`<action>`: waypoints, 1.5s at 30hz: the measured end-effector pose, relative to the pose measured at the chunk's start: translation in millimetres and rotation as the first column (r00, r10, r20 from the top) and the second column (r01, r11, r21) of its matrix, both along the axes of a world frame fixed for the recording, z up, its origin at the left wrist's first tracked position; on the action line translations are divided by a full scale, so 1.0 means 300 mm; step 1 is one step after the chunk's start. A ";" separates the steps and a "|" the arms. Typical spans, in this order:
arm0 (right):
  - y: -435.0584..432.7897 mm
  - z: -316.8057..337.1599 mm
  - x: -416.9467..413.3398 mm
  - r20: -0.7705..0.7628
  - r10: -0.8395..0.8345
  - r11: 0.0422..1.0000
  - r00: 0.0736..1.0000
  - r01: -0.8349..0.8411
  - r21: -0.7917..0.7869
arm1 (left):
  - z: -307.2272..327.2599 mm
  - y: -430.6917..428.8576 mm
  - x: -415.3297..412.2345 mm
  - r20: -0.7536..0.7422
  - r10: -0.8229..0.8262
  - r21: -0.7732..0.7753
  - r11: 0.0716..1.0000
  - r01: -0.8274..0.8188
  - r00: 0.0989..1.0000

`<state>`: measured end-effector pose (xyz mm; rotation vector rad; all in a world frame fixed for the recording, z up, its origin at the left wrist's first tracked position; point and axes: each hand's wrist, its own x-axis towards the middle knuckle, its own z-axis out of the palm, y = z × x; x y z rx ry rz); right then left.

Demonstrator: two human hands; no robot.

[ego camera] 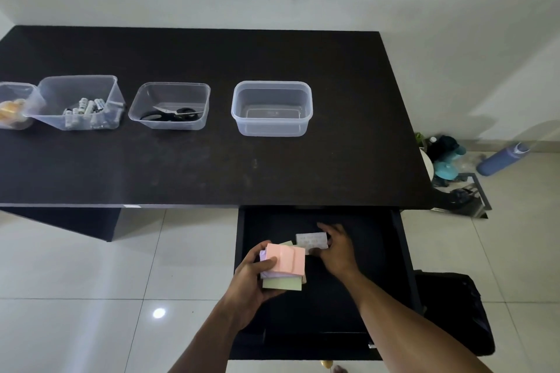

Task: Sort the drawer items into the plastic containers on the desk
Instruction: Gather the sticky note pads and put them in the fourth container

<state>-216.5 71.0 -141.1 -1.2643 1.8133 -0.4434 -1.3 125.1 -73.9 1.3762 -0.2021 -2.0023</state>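
Note:
The black drawer point(375, 251) under the desk's right end stands pulled open. Over its left part my left hand point(251, 278) grips a stack of sticky-note pads point(286, 263), pink on top, lilac and pale green below. Inside the drawer my right hand point(336, 248) pinches a small whitish packet point(310, 241). On the desk stand clear plastic containers: an empty one point(306, 91) on the right, one with black scissors point(172, 114) in the middle, one with several batteries point(88, 107) to the left.
A fourth container point(30, 91) with something orange sits cut off at the desk's far left. The dark desk point(212, 166) has bare surface in front of the containers. A blue bottle point(501, 159) and clutter lie on the floor at right; a black bag point(454, 306) stands beside the drawer.

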 end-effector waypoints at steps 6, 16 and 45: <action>0.012 0.011 -0.014 -0.066 0.005 1.000 0.998 -0.007 -0.027 | -0.001 0.005 0.003 0.001 -0.016 -0.011 1.000 0.016 1.000; 0.055 0.054 -0.046 -0.064 0.089 0.996 0.994 -0.090 -0.014 | 0.054 0.032 -0.003 0.019 -0.006 -0.040 0.999 0.007 1.000; 0.314 0.789 0.067 0.000 0.276 0.629 0.961 -0.181 -0.756 | 0.574 0.083 -0.077 0.002 -0.109 -0.353 0.930 0.103 0.994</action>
